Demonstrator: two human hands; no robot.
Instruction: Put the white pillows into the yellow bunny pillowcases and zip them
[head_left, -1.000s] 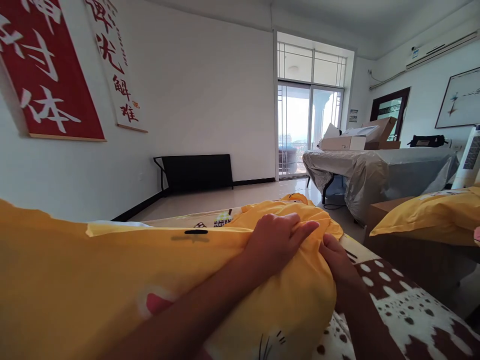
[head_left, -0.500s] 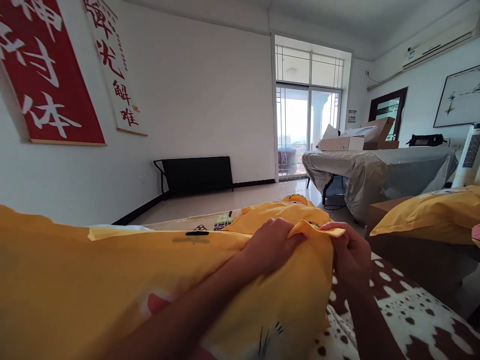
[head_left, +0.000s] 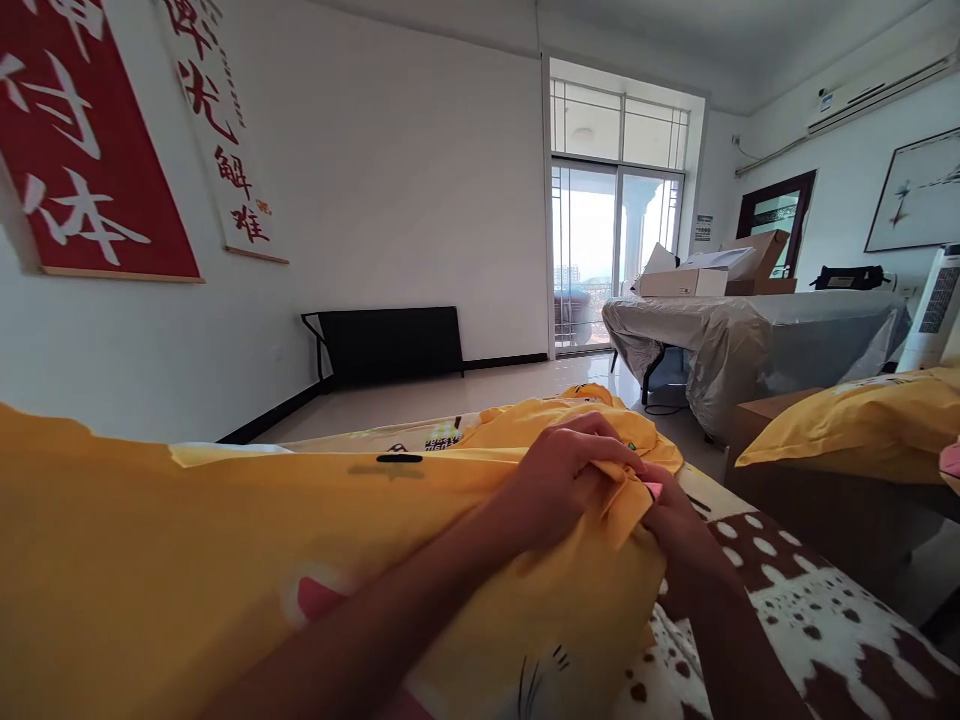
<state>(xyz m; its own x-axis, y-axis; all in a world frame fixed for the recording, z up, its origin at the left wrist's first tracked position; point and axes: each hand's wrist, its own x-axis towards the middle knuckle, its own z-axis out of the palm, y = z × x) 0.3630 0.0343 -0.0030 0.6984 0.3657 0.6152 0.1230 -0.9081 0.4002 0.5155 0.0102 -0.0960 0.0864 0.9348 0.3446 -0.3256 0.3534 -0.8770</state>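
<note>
A large yellow duvet cover (head_left: 217,540) with printed cartoon shapes spreads across the foreground, and a strip of white shows along its upper left edge. My left hand (head_left: 561,480) is closed on a gathered edge of this cover, its fingers reaching over the bunched cloth. Close beside it, my right hand (head_left: 679,525) pinches the same edge from the right, and the two hands nearly touch. A small pink patch shows between them. My right fingertips are partly hidden by the folds.
Under the cover lies a brown and white patterned blanket (head_left: 817,610). A yellow pillow (head_left: 862,430) rests on a cardboard box at right. Behind stands a plastic-covered table (head_left: 697,330) bearing open boxes (head_left: 686,283). A folded black table (head_left: 390,345) leans by the far wall.
My right hand has moved inward and down toward my left. The flat flap of cloth between them is now bunched and folded, and my left fingers reach further over it.
</note>
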